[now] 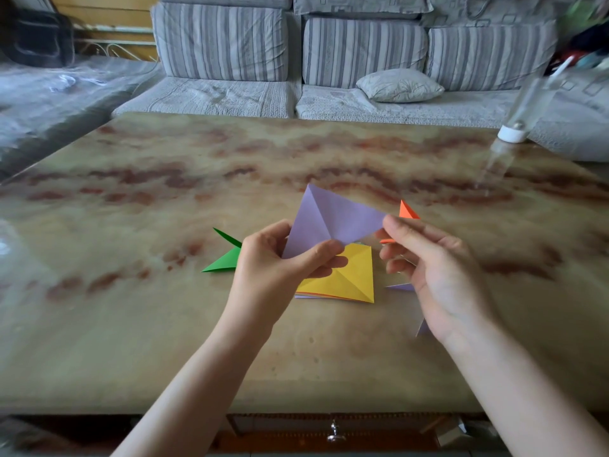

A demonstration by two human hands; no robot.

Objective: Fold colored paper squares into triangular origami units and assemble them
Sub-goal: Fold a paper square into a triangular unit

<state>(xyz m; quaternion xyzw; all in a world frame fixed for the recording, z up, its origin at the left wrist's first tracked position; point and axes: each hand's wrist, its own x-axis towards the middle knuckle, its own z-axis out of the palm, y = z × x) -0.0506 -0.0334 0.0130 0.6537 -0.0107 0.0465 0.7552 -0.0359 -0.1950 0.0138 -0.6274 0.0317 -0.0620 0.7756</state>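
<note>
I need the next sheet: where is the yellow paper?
Head view, centre: the yellow paper tops a stack on the table, beneath the raised purple sheet, between left hand and right hand.

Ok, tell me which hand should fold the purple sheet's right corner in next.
Right, probably. The right hand pinches that corner of the purple sheet, while the left hand grips its lower edge and can steady it.

purple paper (pixel 333 219): matt, sharply creased | yellow paper (pixel 346 278): matt, smooth | table (pixel 164 199): glossy, polished marbled stone look | sofa (pixel 220 41): striped woven cloth, wrinkled | drawer knob (pixel 334 432): shiny metal
</note>
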